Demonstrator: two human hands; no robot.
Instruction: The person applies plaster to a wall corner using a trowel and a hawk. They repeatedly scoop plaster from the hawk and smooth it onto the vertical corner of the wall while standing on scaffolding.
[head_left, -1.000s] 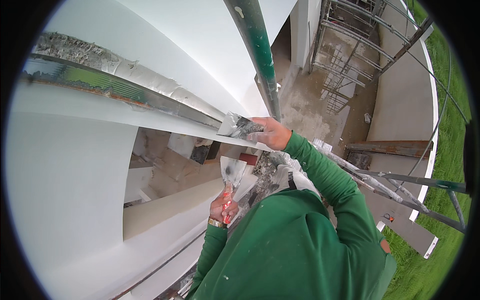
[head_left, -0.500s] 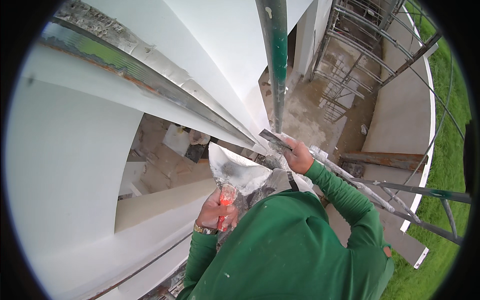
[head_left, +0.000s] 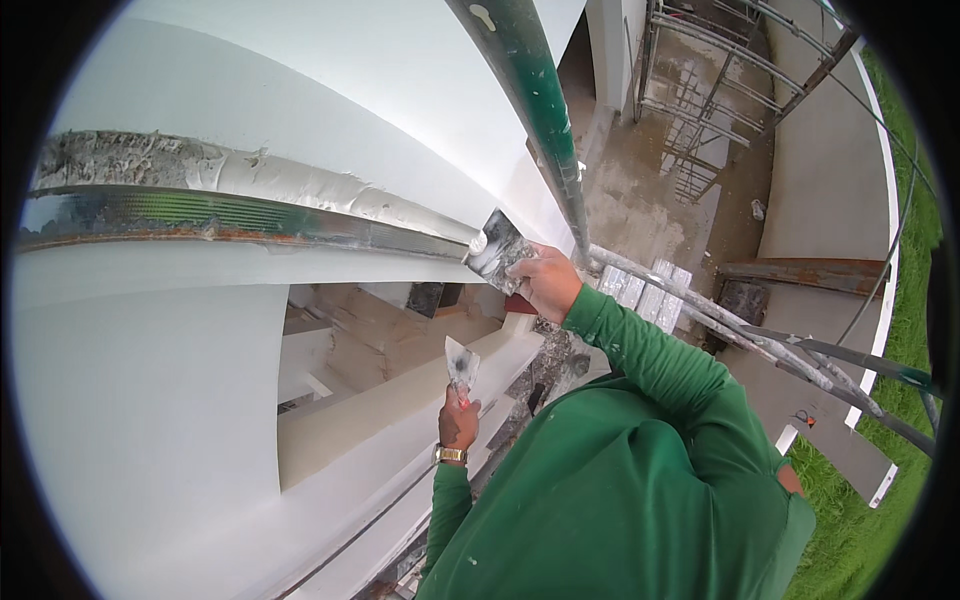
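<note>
My right hand [head_left: 548, 286] grips a flat, plaster-smeared scraper blade [head_left: 500, 262] with its fingers pressed on the near edge. A dab of white plaster sits at the blade's left corner, which meets the end of a long metal straightedge [head_left: 260, 222]. Above the straightedge runs a band of plaster [head_left: 310, 184], rough grey at its left end and smoother white toward my right hand. Lower down, my left hand [head_left: 458, 424] is closed round the red handle of a putty knife [head_left: 461, 364]. Its whitened blade points up, apart from the wall.
A green scaffold pole [head_left: 540, 100] rises close beyond my right hand. Whitened scaffold tubes [head_left: 760, 345] cross at the right. Below lie a wet concrete floor [head_left: 650, 180], more scaffolding [head_left: 715, 60], and grass [head_left: 900, 420] past a curved wall. A window opening [head_left: 380, 350] shows at the left.
My right hand has moved left and up to the straightedge's end. My left hand has dropped slightly, and its blade is now turned more edge-on. The view has turned, so the straightedge lies flatter.
</note>
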